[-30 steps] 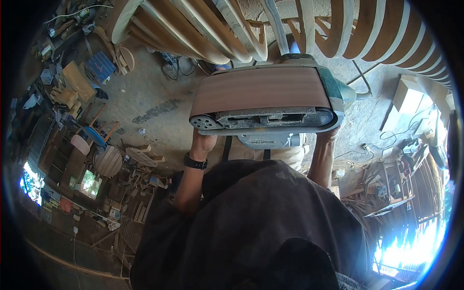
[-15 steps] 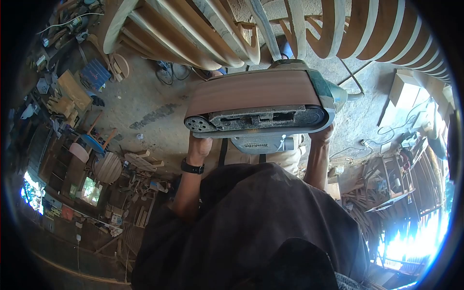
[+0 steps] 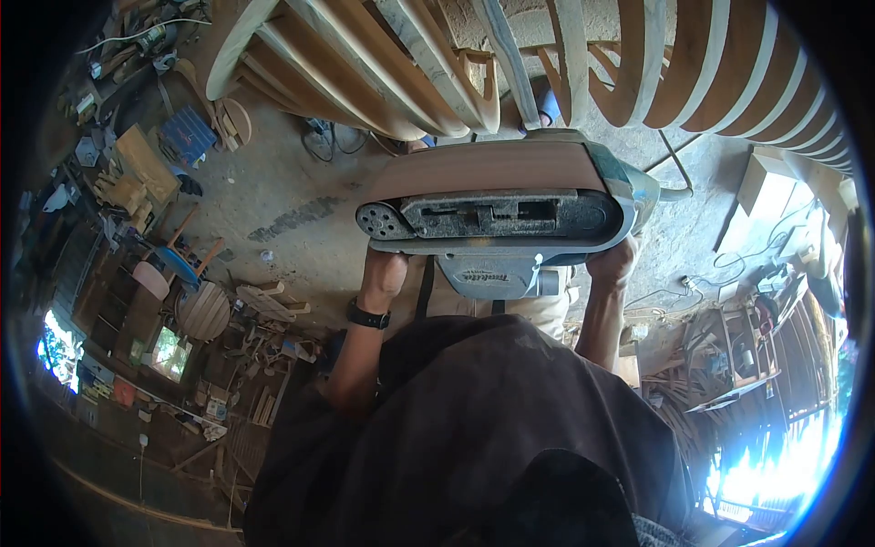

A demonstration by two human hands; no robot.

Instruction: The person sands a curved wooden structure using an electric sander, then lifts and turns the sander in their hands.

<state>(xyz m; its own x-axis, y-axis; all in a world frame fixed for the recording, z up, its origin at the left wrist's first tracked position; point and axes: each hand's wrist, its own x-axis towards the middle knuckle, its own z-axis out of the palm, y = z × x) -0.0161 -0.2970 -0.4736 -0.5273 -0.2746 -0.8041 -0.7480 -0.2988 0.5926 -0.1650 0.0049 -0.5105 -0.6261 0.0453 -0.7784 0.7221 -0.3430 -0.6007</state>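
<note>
A belt sander (image 3: 492, 221) is held up in front of my body, its side plate facing me and its brown sanding belt (image 3: 488, 173) showing along the far edge. My left hand (image 3: 386, 272), with a dark watch (image 3: 367, 315) on the wrist, grips the sander's left end from below. At the other end, my right hand (image 3: 612, 262) is closed on the rear part of the machine. The body of the sander hides most fingers of both hands. Just beyond it are curved wooden slats (image 3: 661, 64), apart from the belt as far as I can see.
A blue crate (image 3: 190, 137), wood pieces (image 3: 146, 164) and a blue-seated stool (image 3: 175, 266) are on the left. Cables (image 3: 697, 284) run over the concrete floor (image 3: 301, 196) at right, near a pale box (image 3: 764, 187). Scrap wood (image 3: 670, 387) is piled at lower right.
The sander has shifted slightly right and tipped, so less of the belt's face and more of its side shows. Both hands keep their grip. The whole view has shifted a little.
</note>
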